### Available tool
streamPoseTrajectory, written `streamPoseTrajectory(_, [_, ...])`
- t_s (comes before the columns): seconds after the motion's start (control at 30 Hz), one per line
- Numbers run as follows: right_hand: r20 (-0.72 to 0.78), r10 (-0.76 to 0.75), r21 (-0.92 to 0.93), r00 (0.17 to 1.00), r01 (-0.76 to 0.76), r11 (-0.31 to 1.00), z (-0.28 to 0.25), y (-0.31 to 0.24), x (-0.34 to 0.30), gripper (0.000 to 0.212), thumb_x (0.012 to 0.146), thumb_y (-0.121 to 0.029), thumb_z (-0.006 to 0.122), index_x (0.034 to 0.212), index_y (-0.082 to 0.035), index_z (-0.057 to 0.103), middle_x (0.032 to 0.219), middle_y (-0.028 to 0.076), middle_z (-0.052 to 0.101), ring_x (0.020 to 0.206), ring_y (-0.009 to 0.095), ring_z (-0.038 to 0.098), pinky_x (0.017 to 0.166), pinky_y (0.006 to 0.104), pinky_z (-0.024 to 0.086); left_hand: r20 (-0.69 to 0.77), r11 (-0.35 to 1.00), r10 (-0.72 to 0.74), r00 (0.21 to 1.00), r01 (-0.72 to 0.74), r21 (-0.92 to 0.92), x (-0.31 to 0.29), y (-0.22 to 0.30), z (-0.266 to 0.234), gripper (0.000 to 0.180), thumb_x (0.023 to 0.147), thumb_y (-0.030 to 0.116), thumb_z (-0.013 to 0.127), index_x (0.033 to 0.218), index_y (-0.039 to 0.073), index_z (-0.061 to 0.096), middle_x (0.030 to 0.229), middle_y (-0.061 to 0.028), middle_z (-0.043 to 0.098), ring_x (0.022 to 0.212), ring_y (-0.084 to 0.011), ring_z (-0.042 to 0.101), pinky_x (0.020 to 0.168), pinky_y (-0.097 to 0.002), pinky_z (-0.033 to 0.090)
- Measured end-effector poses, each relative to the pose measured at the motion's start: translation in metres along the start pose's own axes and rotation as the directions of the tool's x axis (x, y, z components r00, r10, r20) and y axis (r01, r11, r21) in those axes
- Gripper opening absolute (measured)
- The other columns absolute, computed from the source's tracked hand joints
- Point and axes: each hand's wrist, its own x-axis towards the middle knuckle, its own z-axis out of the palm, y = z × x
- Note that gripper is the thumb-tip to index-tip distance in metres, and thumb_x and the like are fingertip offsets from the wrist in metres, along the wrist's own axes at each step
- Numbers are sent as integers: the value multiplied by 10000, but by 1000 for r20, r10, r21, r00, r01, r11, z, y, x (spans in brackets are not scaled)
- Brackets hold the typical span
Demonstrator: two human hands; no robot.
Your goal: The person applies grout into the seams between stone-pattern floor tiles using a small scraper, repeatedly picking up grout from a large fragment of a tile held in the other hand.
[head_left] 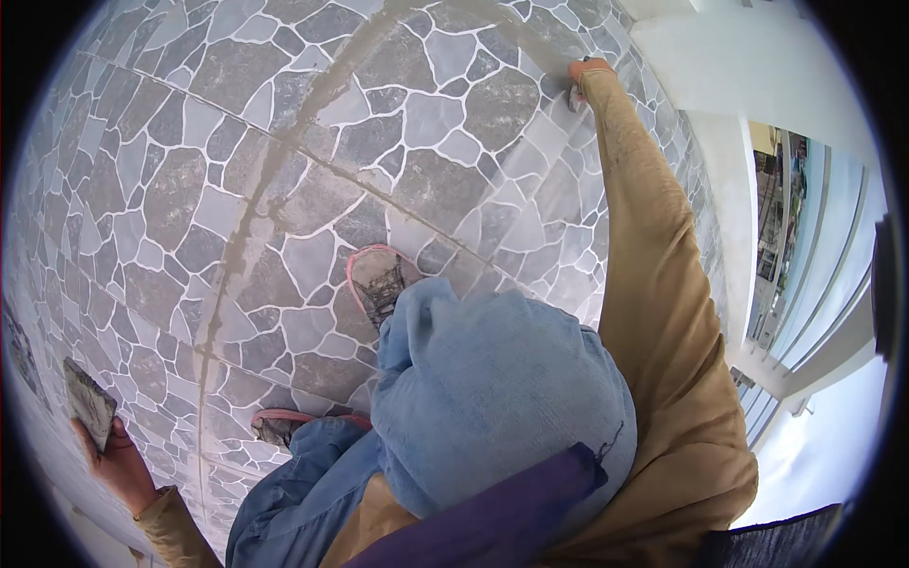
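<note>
My left hand (123,470), at the lower left, is closed on a flat grey slab (90,405) with a rough, dirty-looking surface. Whether it is a board or a piece of tile I cannot tell. My right arm stretches far ahead, and my right hand (595,69) is closed low over the floor near the wall. A small greyish tool (576,97) shows below its fingers, mostly hidden. Beside that hand, a smeared grey-brown band of filler (535,47) runs along a seam of the stone-patterned floor tiles (440,118).
Another grey-brown filler line (248,227) crosses the floor from the far side toward me. A white wall edge (720,180) borders the floor on the right, with an opening beyond it. My bent knee (511,379) and dusty shoe (379,279) are in the middle.
</note>
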Motion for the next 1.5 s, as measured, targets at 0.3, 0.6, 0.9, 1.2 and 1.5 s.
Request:
streamPoseTrajectory(0.3, [162,-547,-490,821,548,678,-5,-156,-28,417,775,-292,626,1064,6,668,1056,193,674,950,308,678,874,409,530,33,641,229,973,-176,747,-12,-4,0,557,945,-75,456,1476,79,391,1437,-152,431,1185,-228,525,972,-329,490])
streamPoseTrajectory(0.6, [-265,-776,-564,573,561,606,86,-84,-45,439,797,-292,641,1135,-13,642,1137,186,617,1081,337,599,937,430,498,-118,995,-6,993,18,99,-6,-4,-45,469,1004,48,440,1470,71,391,1440,-145,423,1238,-254,509,1008,-321,469])
streamPoseTrajectory(0.9, [-90,-857,-427,508,758,494,4,-121,-9,489,719,-138,615,1206,-137,647,1236,170,594,1127,344,583,972,411,481,-19,997,46,999,-45,62,18,-20,-44,509,1010,99,461,1500,65,329,1432,-112,444,1188,-200,536,1021,-302,445])
streamPoseTrajectory(1.2, [164,-937,-383,309,895,228,5,5,23,715,634,130,546,1239,-235,653,1339,108,550,1157,312,574,1021,364,472,-53,996,-5,999,9,89,4,-14,-13,512,990,39,459,1490,59,348,1426,-120,440,1175,-207,541,980,-308,477])
streamPoseTrajectory(1.5, [-103,-779,-242,618,744,623,-18,-56,-6,496,745,-91,584,1222,-203,661,1055,170,690,992,285,670,913,407,514,-44,991,27,999,-21,130,-1,-12,3,522,971,-21,457,1480,52,367,1420,-127,436,1163,-215,546,939,-314,508])
